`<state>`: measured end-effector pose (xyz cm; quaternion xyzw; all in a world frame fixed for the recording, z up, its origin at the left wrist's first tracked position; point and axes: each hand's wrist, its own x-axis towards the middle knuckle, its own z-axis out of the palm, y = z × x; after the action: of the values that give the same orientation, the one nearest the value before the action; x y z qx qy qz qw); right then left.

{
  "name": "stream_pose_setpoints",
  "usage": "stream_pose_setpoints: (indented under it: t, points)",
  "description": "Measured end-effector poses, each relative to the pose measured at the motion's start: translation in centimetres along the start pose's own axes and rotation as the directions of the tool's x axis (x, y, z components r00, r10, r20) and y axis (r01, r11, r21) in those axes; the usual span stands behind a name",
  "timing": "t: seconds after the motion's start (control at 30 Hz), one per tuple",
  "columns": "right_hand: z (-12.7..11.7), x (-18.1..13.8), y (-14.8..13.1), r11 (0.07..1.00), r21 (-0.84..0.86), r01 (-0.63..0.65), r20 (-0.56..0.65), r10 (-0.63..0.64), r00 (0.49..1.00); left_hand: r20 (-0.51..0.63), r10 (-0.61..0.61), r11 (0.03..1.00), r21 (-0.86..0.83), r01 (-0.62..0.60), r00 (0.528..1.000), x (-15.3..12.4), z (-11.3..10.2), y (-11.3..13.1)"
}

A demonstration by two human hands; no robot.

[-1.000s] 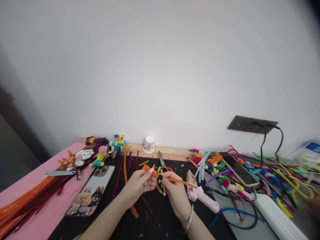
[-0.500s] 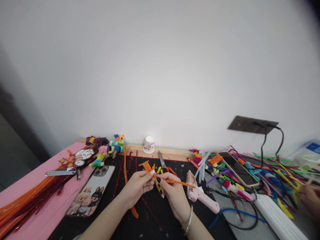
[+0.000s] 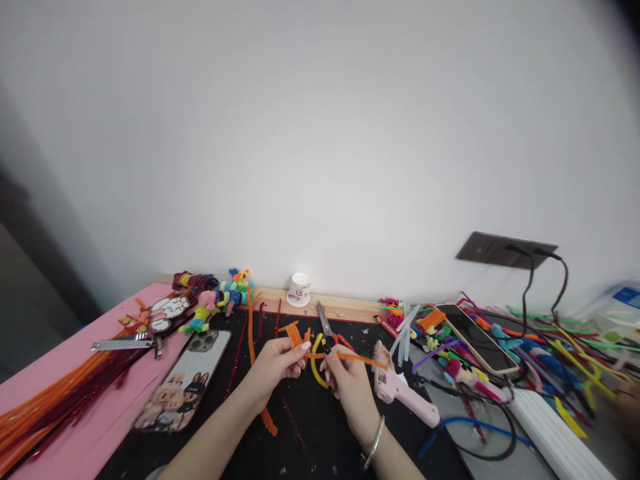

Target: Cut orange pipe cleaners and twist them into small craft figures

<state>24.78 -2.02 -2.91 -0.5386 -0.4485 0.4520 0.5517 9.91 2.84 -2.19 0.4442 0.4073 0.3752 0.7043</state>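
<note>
My left hand (image 3: 281, 369) pinches a small flat orange piece made of pipe cleaner (image 3: 295, 337) over the black mat. One orange pipe cleaner strand (image 3: 364, 360) runs sideways from that piece through the fingers of my right hand (image 3: 345, 380), its free end pointing right over the glue gun. My right hand is closed on this strand, a short way from my left. Just behind my hands lie scissors (image 3: 325, 321) with red handles, and a curved yellow piece (image 3: 316, 363) shows between my hands.
A pink glue gun (image 3: 407, 397) lies right of my hands. A phone in a cartoon case (image 3: 183, 387) and a bundle of orange and dark red pipe cleaners (image 3: 65, 390) lie left. A paper cup (image 3: 299, 291) stands near the wall. Another person's blurred hand (image 3: 627, 400) is at far right.
My right hand has moved slightly away from my left along the orange strand, uncovering more of it and the yellow piece. The other person's hand has shifted toward the right edge.
</note>
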Motion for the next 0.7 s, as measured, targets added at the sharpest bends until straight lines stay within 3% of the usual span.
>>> stream_pose_setpoints:
  t: [0.1,0.23,0.5,0.6,0.7]
  points:
    - [-0.4,0.2,0.3,0.999,0.015,0.048,-0.068,-0.046,0.997,0.084,0.010,0.988,0.153,-0.022,0.996,-0.2,0.2,0.1]
    - [-0.7,0.3,0.5,0.997,-0.016,0.075,-0.113,-0.076,0.991,0.291,-0.032,0.957,0.284,-0.054,0.956,-0.8,0.4,0.5]
    - [-0.1,-0.3,0.1,0.993,0.015,0.117,0.114,-0.118,0.986,0.534,-0.186,0.943,0.332,-0.002,0.825,-1.2,-0.2,0.5]
    - [-0.2,-0.3,0.3,0.992,0.010,0.123,0.184,-0.122,0.975,0.577,-0.237,0.937,0.349,0.026,0.781,-1.0,-0.6,0.3]
    - [-0.4,-0.3,0.4,0.996,0.017,0.090,0.259,-0.091,0.962,0.585,-0.258,0.936,0.348,0.049,0.769,-0.8,-0.9,0.2]
